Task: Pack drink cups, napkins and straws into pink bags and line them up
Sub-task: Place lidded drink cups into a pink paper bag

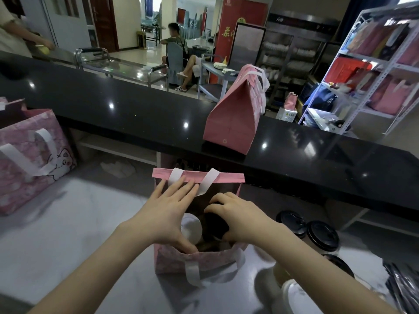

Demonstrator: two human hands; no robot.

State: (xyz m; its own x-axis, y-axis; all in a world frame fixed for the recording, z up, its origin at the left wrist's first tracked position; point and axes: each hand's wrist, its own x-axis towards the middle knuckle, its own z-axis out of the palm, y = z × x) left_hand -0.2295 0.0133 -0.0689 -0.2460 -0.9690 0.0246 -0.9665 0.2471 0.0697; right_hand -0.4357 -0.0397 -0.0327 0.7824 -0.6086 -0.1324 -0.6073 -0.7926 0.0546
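Observation:
An open pink bag [172,260] with white handles stands on the steel counter right in front of me. My left hand [169,213] spreads flat across its left opening, fingers straight, reaching the far rim. My right hand [235,217] curls over the black lid of a drink cup [215,223] inside the bag. Beside it in the bag stands a white-lidded cup [191,227]. Three black-lidded cups [322,235] wait on the counter to the right. A packed pink bag [233,118] stands on the raised black ledge.
A large pink bag with a cat print [29,159] stands at the left. Dark wrapped packets [401,284] lie at the far right edge. The black ledge [136,114] runs across behind the counter. A shelf unit [374,64] stands at the back right; people sit beyond.

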